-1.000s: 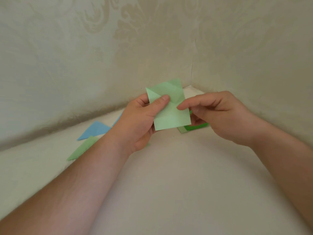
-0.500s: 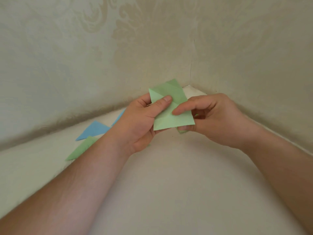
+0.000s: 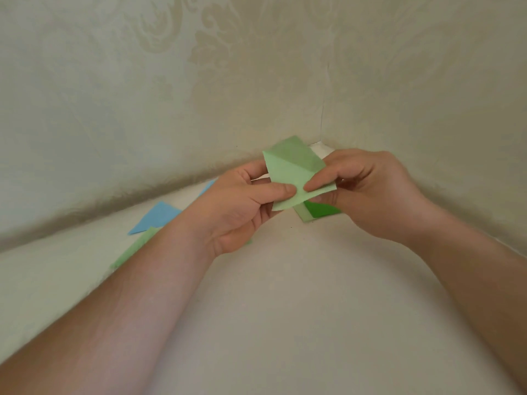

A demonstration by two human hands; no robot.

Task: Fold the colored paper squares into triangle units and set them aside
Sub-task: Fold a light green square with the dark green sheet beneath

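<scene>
- Light-green paper square (image 3: 288,178), partly folded with a darker flap at its upper right, held in the air between both hands above the cream surface (image 3: 285,323).
- Left hand (image 3: 242,206): thumb pressed on the paper's front near its lower middle, fingers curled behind it.
- Right hand (image 3: 368,192): forefinger on the front, pinching the paper's right edge; its tip nearly meets the left thumb.
- Stack of green sheets (image 3: 319,210) lying on the surface just below the right hand, partly hidden.
- Blue folded triangle (image 3: 156,218) and pale-green folded triangle (image 3: 134,249) lying left of the left wrist, overlapping at one corner.
- Patterned cream walls (image 3: 199,81) meeting in a corner behind the hands.
</scene>
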